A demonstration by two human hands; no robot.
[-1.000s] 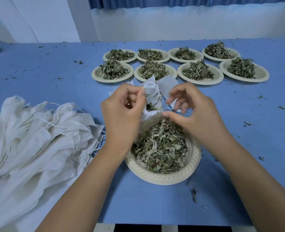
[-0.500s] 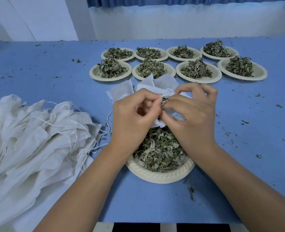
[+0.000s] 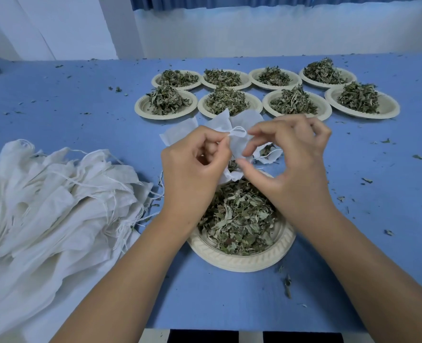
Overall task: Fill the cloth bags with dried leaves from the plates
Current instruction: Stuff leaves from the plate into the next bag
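Head view: small cloth bag [image 3: 237,147] held above the far edge of the near plate [image 3: 242,263].
The left hand [image 3: 195,167] pinches the drawstring [image 3: 237,132]; the right hand [image 3: 294,162] curls beside it, its grip I cannot tell. An uneven pull may spill dried leaves [image 3: 239,219].

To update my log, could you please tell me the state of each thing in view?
Held bag, leaves inside, left hand pinching its drawstring.
Right hand, fingers curled at bag, grip unclear.
Second bag, open, leaves inside.
Near plate, leaves remaining.
Far plates, heaped with leaves.
Bag pile, unfilled.
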